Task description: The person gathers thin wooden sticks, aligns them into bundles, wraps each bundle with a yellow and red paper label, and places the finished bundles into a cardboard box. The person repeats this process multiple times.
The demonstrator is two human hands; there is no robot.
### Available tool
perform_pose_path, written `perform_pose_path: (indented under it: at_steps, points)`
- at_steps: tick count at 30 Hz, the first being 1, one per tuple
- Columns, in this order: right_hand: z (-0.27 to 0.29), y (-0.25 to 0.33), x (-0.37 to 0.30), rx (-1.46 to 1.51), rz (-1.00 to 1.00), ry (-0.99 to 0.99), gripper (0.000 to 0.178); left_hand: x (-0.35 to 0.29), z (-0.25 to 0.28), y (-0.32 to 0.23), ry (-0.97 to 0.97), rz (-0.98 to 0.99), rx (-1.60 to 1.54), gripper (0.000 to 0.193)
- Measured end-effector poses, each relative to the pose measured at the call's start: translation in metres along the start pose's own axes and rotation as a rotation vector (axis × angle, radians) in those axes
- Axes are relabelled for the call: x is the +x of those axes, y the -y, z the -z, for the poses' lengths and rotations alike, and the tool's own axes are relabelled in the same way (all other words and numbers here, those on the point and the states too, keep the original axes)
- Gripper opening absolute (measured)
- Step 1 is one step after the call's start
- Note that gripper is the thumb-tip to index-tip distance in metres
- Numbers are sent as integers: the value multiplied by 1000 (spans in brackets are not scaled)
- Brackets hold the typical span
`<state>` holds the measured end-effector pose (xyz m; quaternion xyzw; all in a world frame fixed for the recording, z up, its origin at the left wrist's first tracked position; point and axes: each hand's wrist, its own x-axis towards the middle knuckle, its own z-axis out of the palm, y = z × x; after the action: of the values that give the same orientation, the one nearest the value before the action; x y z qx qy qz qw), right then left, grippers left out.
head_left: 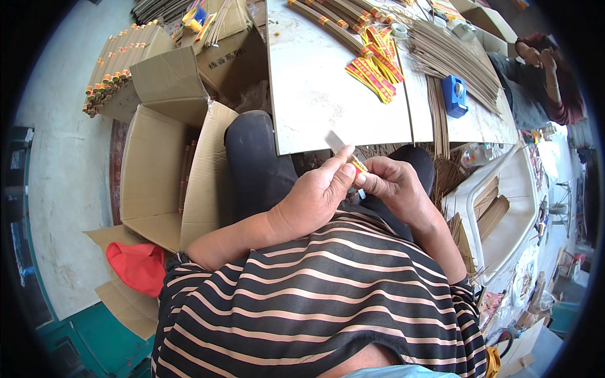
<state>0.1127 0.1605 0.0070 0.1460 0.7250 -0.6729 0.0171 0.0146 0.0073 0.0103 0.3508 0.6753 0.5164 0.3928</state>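
Over my lap, my left hand and my right hand meet at a small red and yellow paper band. Both are closed, pinching it between thumb and fingers. What the band wraps, if anything, is mostly hidden by my fingers. A pale, translucent strip, which looks like clear tape, sticks out past my left fingertips. Just beyond my hands is the white table, bearing a fan of yellow and red label strips and banded bundles of brown incense sticks.
Loose incense sticks and a blue tape dispenser occupy the table's right side. An open cardboard box stands at my left, near stacked bundles. To the right are a white tub holding sticks and another person.
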Motion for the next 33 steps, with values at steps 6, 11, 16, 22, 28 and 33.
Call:
perform_pose_path:
  at_steps: [6, 11, 16, 22, 28, 33]
  points:
    - [14, -6, 7, 103, 56, 213, 29, 0, 4, 1, 168, 11, -149, 55]
    - [17, -5, 15, 241, 55, 336, 28, 6, 9, 1, 276, -23, -294, 65]
    - [21, 3, 19, 193, 78, 401, 27, 8, 11, 5, 292, 45, -504, 82]
    - [24, 18, 20, -49, 144, 369, 28, 7, 11, 6, 325, 122, -515, 85]
    - [26, 19, 23, -78, 123, 350, 27, 9, 15, 3, 356, 175, -596, 84]
    - [25, 22, 23, -136, 206, 316, 22, 10, 14, 11, 367, 172, -604, 82]
